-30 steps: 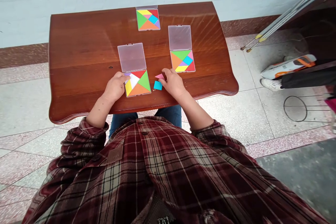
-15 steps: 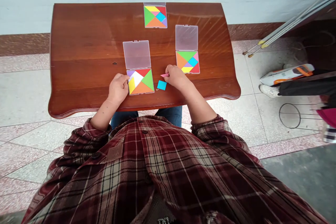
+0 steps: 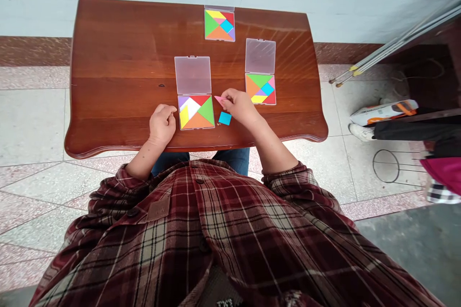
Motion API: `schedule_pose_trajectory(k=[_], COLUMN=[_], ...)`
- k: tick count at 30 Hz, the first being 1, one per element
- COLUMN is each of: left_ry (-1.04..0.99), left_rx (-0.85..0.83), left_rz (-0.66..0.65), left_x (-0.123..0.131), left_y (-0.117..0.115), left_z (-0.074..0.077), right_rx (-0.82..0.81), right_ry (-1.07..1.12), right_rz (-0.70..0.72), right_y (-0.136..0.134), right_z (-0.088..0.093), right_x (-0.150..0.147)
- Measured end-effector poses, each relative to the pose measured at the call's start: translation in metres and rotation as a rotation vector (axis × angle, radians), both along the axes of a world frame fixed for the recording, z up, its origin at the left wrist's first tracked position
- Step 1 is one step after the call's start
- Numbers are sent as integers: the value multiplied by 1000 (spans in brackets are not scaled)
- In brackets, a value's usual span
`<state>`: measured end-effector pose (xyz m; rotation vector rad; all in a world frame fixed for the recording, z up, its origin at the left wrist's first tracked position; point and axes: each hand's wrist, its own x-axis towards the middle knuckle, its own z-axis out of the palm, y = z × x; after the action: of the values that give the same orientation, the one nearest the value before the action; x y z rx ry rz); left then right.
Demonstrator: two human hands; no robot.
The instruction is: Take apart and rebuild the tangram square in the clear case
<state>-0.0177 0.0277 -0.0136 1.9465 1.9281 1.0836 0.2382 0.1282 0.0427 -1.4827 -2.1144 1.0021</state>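
Note:
Nearest me lies a clear tangram case (image 3: pixel 195 127) with its lid folded back; purple, red, green, orange and yellow pieces fill it around a white gap. My left hand (image 3: pixel 162 125) rests on the table just left of this case, fingers curled in and holding nothing I can see. Between thumb and fingertips my right hand (image 3: pixel 239 105) pinches a small pink triangle tangram piece (image 3: pixel 219 100), just off the case's right side. Below that hand a blue square tangram piece (image 3: pixel 225 118) lies on the wood.
On the brown table (image 3: pixel 118 81) a second tangram case (image 3: pixel 260 88), lid open, sits at the right, and a third tangram case (image 3: pixel 219 26) at the back edge. Crutches (image 3: pixel 374 55) lean on the right. Part of a person's leg (image 3: pixel 406 131) shows beyond the table.
My right hand has brought the pink triangle slightly left and up, turning it so more of its face shows. My left hand has come away from the case's left edge. The view has shifted slightly.

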Motion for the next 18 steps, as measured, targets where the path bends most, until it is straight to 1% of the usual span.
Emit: schedule_pose_trajectory(k=[4,7,9,11,14,18], left_ry=[-1,-9,-17,-28,-42,-49], left_rx=[-1,-9,-24,-36,-43,-32], left_rz=[8,5,3,1,-1,2], left_x=[1,1,2,2,3,4], left_y=[0,0,0,0,0,0], left_z=[-1,-2,-2,-1,1,1], right_rx=[-17,-103,-160,-190,-225,-265], right_ry=[133,199,227,228,207,128], right_rz=[48,48,17,-8,21,44], right_y=[-3,-4,-4,-5,-6,-8], right_z=[-8,-15,-19,-23,-26,-24], right_x=[-23,-41,-51,-58,-66,-69])
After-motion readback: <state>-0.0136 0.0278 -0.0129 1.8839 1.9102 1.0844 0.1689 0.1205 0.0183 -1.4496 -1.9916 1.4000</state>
